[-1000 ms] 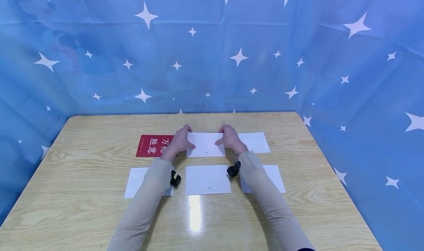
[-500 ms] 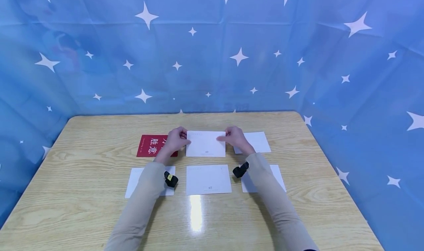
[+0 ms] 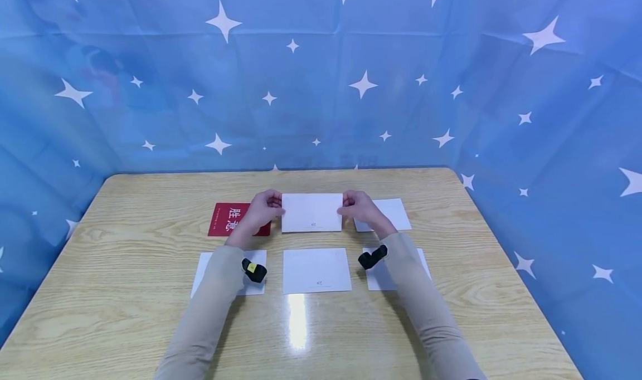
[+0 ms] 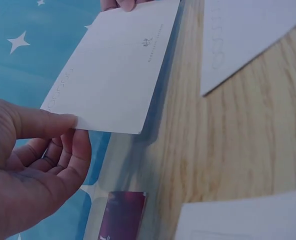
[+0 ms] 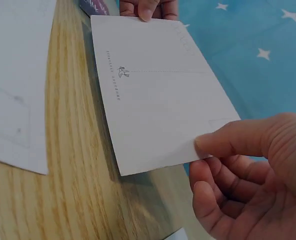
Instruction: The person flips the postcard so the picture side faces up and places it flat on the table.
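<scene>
A white postcard with a small printed emblem and faint postcode boxes is held raised over the far middle of the table. My left hand pinches its left short edge, thumb on the white face and fingers curled beneath. On the opposite edge, my right hand grips it the same way, as the right wrist view of the postcard shows. The left forearm passes over a red card with white Chinese characters, partly covered by the hand. Beside the right hand lies another white postcard.
Nearer the body lies a row of white postcards: a left one and a right one partly under the sleeves, and a middle one in full view. The wooden table ends at a blue starry curtain.
Both hands have drawn apart to the short edges of the middle far postcard and now pinch them. The postcard has come up off the table, its top edge higher in view.
</scene>
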A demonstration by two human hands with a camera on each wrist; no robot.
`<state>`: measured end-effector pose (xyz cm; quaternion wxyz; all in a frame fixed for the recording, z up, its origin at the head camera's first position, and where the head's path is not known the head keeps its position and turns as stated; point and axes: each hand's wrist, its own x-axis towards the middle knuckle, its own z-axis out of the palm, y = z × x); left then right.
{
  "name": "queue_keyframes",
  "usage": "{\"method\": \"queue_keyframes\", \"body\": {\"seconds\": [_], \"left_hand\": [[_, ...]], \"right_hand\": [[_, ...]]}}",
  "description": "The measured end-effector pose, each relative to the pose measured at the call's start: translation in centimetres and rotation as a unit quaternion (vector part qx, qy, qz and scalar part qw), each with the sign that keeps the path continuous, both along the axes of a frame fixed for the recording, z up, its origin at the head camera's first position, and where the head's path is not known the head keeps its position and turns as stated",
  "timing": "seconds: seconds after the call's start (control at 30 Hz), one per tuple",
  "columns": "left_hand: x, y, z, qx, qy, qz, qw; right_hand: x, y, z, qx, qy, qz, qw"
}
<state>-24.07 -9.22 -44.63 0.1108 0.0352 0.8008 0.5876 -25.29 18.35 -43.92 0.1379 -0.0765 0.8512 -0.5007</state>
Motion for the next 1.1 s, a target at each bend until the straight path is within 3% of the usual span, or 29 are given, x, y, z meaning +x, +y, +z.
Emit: {"method": "queue_keyframes", "body": {"seconds": [0.37,0.5,0.73,1.1], "left_hand": [[0.2,-0.1,0.8,0.015,0.009,0.000,0.9998],[0.2,-0.2,0.8,0.010,0.004,0.005,0.9999],[0.5,-0.2,1.1,0.007,0.007,0.008,0.9999],[0.5,-0.4,0.8,0.006,0.042,0.013,0.9990]], "right_hand": [[0.3,0.1,0.5,-0.024,0.007,0.002,1.000],[0.9,-0.1,1.5,-0.031,0.002,0.007,0.999],[0.3,0.2,0.5,-0.034,0.010,-0.002,0.999],[0.6,0.5,0.6,-0.044,0.051,-0.020,0.998]]}}
